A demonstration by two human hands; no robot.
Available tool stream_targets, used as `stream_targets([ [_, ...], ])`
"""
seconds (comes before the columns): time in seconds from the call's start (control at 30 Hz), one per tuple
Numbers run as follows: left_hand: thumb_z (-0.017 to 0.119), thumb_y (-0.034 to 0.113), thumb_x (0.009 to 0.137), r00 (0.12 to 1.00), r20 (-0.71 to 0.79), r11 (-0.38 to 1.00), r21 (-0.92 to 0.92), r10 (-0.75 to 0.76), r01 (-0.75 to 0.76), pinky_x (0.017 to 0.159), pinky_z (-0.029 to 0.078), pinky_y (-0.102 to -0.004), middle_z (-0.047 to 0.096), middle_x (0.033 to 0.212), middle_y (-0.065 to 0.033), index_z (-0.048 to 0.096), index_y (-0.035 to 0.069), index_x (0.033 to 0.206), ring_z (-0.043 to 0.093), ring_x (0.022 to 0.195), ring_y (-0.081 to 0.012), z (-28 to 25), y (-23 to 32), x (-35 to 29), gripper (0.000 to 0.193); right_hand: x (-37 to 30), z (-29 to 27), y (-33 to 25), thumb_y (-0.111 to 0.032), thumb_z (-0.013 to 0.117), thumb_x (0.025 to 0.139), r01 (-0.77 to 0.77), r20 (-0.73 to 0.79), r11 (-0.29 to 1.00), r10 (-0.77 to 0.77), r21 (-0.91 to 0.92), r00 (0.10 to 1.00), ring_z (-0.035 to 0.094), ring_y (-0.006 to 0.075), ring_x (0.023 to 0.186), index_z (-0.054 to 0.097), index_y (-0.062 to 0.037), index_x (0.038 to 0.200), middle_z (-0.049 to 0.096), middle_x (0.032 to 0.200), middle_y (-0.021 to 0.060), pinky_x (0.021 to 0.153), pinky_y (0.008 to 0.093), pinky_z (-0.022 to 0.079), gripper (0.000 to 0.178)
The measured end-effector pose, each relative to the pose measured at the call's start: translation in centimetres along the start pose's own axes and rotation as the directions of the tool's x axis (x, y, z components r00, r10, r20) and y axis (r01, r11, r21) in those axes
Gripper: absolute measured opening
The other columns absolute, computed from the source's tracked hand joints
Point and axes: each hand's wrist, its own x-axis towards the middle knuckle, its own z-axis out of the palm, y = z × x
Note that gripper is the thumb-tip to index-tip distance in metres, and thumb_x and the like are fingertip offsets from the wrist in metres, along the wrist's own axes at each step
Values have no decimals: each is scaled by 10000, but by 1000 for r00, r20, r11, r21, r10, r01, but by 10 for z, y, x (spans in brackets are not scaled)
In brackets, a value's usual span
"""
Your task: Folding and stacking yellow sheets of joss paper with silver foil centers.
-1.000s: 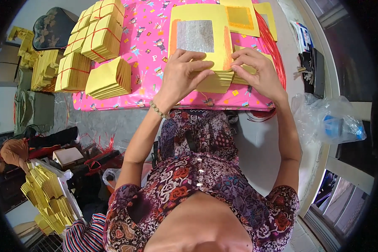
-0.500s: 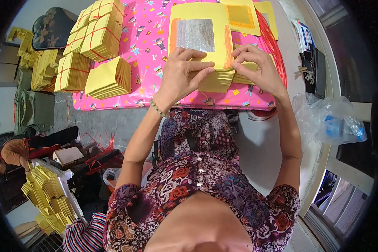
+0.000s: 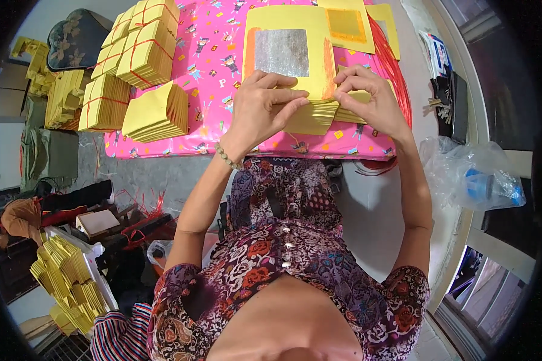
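A yellow paper sheet (image 3: pixel 317 42) with a silver foil patch (image 3: pixel 281 53) and orange strips down its sides lies before me on the pink table cover. My left hand (image 3: pixel 264 107) is closed at the sheet's near edge, thumb against bent fingers. At the near right corner, my right hand (image 3: pixel 370 99) pinches the same edge between thumb and forefinger. Just under this edge sits a stack of folded yellow paper (image 3: pixel 311 118). How much of that stack my fingers touch is hidden.
Bundles of yellow paper tied with red string (image 3: pixel 143 57) stand at the table's left, beside a loose folded stack (image 3: pixel 155 113). Red strings (image 3: pixel 396 84) hang along the right edge. Further right is a clear plastic bag (image 3: pixel 473 174). More yellow bundles (image 3: pixel 66 280) lie at lower left.
The sheet and my right fingertips have shifted very slightly to the right. Both hands keep the same closed pose at its near edge.
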Motion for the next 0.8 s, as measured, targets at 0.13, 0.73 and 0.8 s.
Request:
stream_targets([
  [0.13, 778, 237, 787, 1000, -8, 1000, -9, -10, 10, 736, 534, -342, 721, 932, -21, 808, 162, 885, 631, 838, -205, -1, 1, 2, 127, -1, -2, 2, -143, 716, 839, 42, 26, 999, -41, -31, 999, 643, 200, 933, 686, -15, 878, 637, 992, 67, 837, 319, 495, 137],
  [0.73, 769, 200, 816, 1000, -12, 1000, 14, 0, 0, 700, 541, -314, 747, 941, -46, 804, 132, 908, 655, 792, -192, -3, 3, 4, 119, 2, -7, -3, -144, 774, 795, 162, 94, 976, -149, -144, 984, 645, 237, 921, 649, -26, 976, 626, 978, 76, 817, 339, 509, 250],
  [0.8, 771, 201, 813, 1000, -2, 1000, 19, -9, 9, 703, 543, -312, 747, 938, -44, 804, 133, 907, 657, 792, -194, -4, 3, 4, 121, 3, -7, -3, -141, 769, 802, 157, 98, 978, -145, -139, 985, 647, 233, 911, 651, -25, 971, 630, 971, 74, 810, 336, 510, 236],
])
